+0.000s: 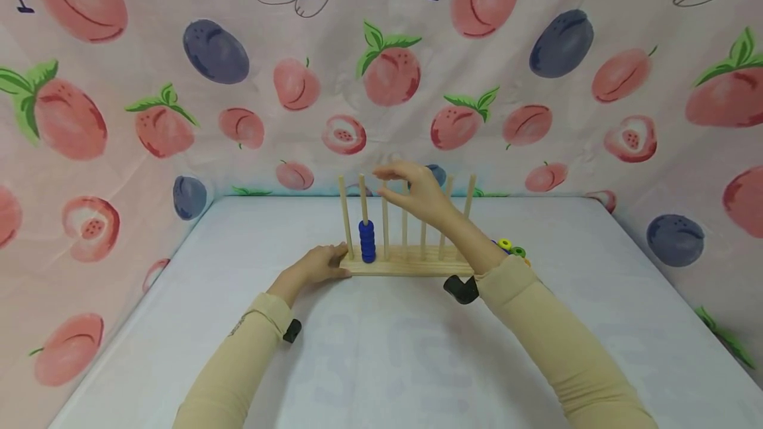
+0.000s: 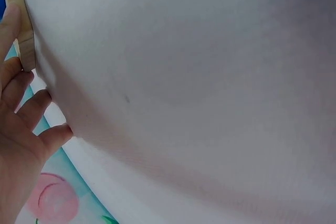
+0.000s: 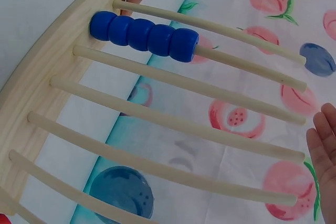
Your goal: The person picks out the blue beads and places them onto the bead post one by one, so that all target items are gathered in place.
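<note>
- Peg rack [image 1: 393,270] of pale, smooth wood, seven upright rods [image 1: 405,227] on one long base, standing on the white counter [image 1: 381,349].
- Five rounded blue beads [image 1: 367,241] stacked on the second rod from the left.
- Left grip [image 1: 317,265] pinching the base's left end, thumb in front.
- Right grip [image 1: 419,196] empty, thumb and fingers spread apart near the rod tops.
- Coloured rings [image 1: 517,251] beside the rack's right end.

At the back and both sides, a white tabletop [image 1: 381,363] is being bordered by a pale pink, fruit-printed cloth [image 1: 340,45].
</note>
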Demonstrator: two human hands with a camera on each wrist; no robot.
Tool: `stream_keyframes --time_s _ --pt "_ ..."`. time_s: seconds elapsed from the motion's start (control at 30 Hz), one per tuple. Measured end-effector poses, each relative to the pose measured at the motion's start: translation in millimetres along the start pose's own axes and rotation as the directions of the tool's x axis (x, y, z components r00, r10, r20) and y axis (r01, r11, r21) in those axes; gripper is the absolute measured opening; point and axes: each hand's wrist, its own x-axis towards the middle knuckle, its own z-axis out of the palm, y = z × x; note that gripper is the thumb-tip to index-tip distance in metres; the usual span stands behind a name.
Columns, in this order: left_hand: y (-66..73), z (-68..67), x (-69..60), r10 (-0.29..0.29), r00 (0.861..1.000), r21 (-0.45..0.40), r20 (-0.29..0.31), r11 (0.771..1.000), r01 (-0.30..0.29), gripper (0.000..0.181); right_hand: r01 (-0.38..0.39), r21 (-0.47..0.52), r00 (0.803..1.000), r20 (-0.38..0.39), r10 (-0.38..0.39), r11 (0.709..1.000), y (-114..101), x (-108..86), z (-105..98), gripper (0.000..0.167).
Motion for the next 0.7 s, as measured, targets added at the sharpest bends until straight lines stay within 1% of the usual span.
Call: stream_keyframes --time_s 0.17,0.3,0.43,0.53,0.7 --pt "-0.2 0.0 -0.3 0.005 1.000 -0.001 0.003 1.000 -0.005 0.069 0.011 0.011 1.000 -0.023 -0.011 1.000 1 -7.6 -3 0.031" --pt "0.3 -0.1 -0.6 -0.006 1.000 -0.014 0.016 1.000 0.006 0.070 0.023 0.022 0.999 -0.045 -0.022 0.999 5 -15.2 -4 0.032" --pt "0.7 -0.9 -0.2 0.009 1.000 -0.007 0.009 1.000 -0.009 0.070 0.014 0.027 0.998 -0.061 -0.013 1.000 7 -22.6 -7 0.032" --pt "0.6 -1.3 0.5 0.015 1.000 0.001 0.005 1.000 -0.015 0.070 -0.003 0.045 0.998 -0.058 0.006 0.999 7 -27.8 -10 0.033" --pt "-0.8 -0.1 0.5 -0.003 1.000 -0.005 0.013 1.000 0.004 0.071 -0.007 0.064 0.999 -0.049 0.010 0.998 6 -37.1 -14 0.033"
